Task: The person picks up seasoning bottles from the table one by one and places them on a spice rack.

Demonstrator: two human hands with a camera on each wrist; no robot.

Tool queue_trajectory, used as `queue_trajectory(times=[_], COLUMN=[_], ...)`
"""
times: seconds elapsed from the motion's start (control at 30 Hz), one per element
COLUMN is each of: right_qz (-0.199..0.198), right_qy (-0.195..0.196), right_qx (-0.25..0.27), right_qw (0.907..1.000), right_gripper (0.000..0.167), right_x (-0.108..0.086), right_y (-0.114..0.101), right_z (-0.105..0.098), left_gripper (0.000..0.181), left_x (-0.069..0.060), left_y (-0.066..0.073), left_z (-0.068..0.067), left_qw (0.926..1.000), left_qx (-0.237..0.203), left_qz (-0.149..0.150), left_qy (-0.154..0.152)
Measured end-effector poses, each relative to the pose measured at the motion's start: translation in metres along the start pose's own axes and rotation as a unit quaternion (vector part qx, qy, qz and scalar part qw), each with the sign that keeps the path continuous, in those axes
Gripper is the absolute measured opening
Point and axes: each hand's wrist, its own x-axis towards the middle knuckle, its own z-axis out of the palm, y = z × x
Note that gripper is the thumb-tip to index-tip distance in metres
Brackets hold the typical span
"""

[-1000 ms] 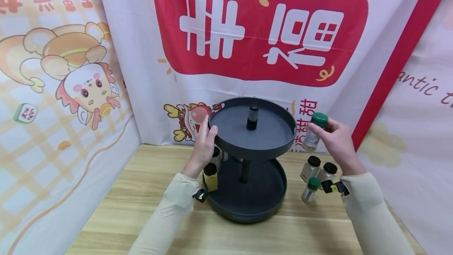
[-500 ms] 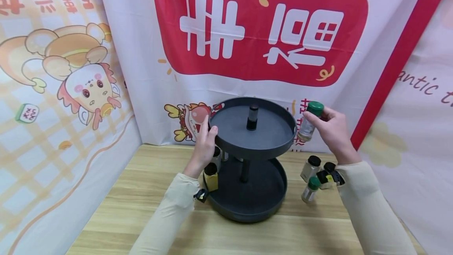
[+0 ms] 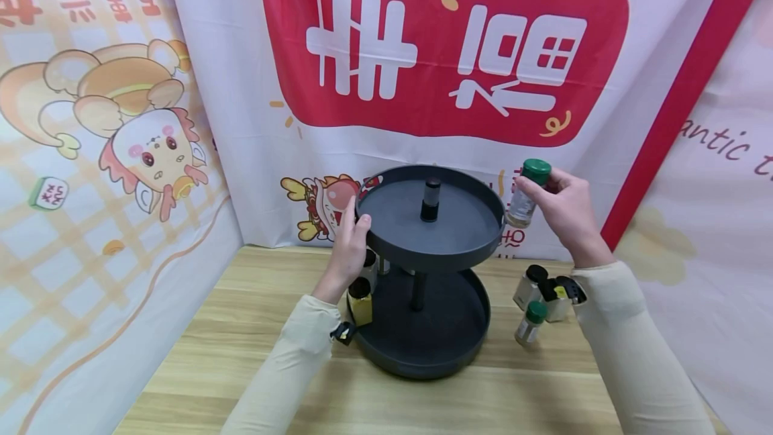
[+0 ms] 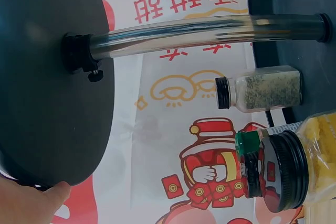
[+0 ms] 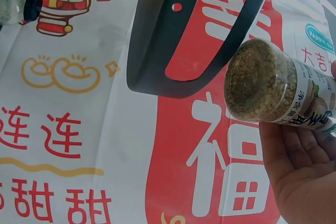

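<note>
1. With my right hand [image 3: 568,210] I pinch the seasoning bottle [image 3: 521,209]; it is in the air, a little tilted, just right of the upper tray [image 3: 435,262]. If they touch, I cannot tell.
2. My left hand [image 3: 347,250] rests straight fingers on this tray's left rim, the thumb apart.
3. I judge the work is partly done: the yellow jar [image 3: 361,311] and herb jar [image 4: 270,90] already stand on the lower tray [image 3: 447,341]. Two black-capped jars [image 3: 527,291] and another green-capped bottle [image 3: 527,334] remain on the table [image 3: 199,368], at right.
4. The upper tray has bare floor around its centre post [image 3: 430,210], but its raised wall could catch a low bottle.
</note>
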Motion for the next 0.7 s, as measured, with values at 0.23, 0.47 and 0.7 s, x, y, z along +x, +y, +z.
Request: queue_trajectory(times=[0.23,0.47,0.7], right_qz=[-0.014,-0.031,-0.037], right_qy=[-0.006,-0.018,-0.02], right_qx=[0.001,0.019,0.017], right_qw=[0.9999,0.9992,0.999], right_gripper=[0.06,0.057,0.054], right_x=[0.002,0.003,0.004], right_y=[-0.005,-0.009,-0.011], right_z=[0.008,0.015,0.018], left_gripper=[0.06,0.06,0.061], left_x=[-0.003,-0.002,-0.003], left_y=[0.003,0.004,0.005], left_z=[-0.001,-0.001,-0.001], left_qw=[1.0,1.0,0.9999], left_qx=[0.005,-0.002,-0.003], left_qz=[-0.001,0.006,0.012], left_qy=[0.0,0.002,0.003])
